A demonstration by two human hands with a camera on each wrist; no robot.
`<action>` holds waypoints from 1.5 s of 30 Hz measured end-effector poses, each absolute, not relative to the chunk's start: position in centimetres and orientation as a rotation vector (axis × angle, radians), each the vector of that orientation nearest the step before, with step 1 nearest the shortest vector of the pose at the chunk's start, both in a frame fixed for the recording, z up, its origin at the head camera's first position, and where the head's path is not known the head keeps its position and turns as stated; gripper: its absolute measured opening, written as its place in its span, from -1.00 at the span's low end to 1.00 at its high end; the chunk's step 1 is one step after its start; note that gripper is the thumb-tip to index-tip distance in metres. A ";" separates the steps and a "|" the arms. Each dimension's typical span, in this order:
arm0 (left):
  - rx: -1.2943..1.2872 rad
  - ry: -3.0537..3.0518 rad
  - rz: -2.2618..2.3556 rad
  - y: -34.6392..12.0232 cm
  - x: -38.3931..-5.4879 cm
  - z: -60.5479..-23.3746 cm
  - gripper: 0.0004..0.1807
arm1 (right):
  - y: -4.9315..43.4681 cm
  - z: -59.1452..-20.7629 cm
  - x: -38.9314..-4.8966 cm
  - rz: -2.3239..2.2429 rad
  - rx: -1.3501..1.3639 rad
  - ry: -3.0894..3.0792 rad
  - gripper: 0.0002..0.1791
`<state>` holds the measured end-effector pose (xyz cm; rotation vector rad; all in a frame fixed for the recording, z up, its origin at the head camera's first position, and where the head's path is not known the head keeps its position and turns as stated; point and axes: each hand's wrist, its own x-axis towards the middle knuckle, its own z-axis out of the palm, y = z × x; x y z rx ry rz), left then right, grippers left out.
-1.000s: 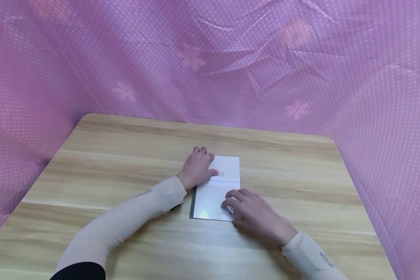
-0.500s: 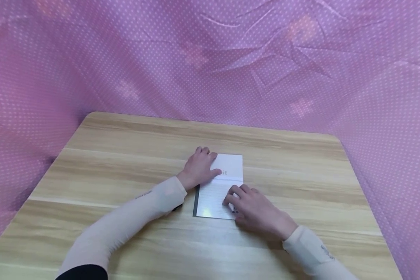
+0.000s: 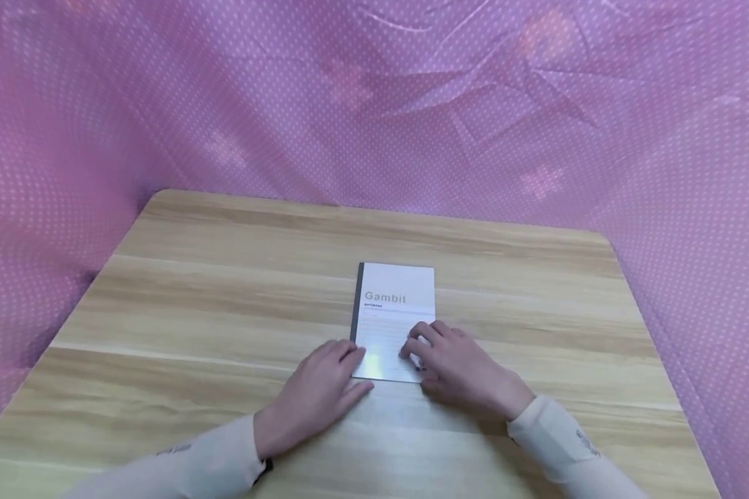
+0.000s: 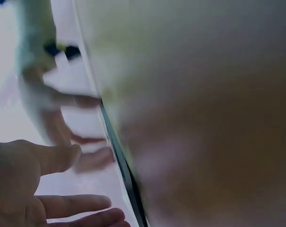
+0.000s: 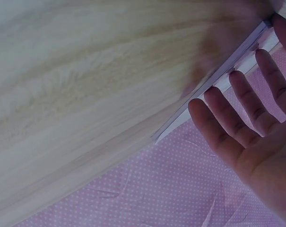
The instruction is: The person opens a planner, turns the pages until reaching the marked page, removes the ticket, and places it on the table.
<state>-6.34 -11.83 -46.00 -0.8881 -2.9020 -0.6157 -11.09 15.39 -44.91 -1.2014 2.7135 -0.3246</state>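
Observation:
A thin white notebook with a dark spine strip and "Gambit" printed on its cover lies flat on the wooden table. At its lower left corner is my left hand, fingers extended, fingertips right at the spine edge and thumb just below the bottom edge. My right hand rests at the lower right corner, with bent fingertips over the cover and the thumb by the corner. In the right wrist view, the fingers of that hand are spread along the edge of the notebook.
The light wooden table has rounded far corners. Pink dotted cloth hangs behind it and along both sides. A dark band shows at my left wrist, below the pale sleeve.
My left hand has moved from the notebook's upper left part down to its lower left corner, uncovering the printed title. The right hand stays at the lower right corner.

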 end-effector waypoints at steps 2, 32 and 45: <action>-0.912 -2.901 -0.577 -12.1 -5.0 -46.0 -0.45 | 15.5 -44.7 -11.1 -0.333 -1.176 2.711 -0.56; -0.942 -2.981 -0.470 -11.8 -4.4 -49.1 -0.37 | 16.7 -45.6 -23.1 -0.497 -0.648 2.991 -0.54; -0.897 -3.032 -0.430 -11.4 -3.4 -45.4 -0.46 | 15.6 -44.4 -23.2 -1.047 -0.364 2.920 -0.72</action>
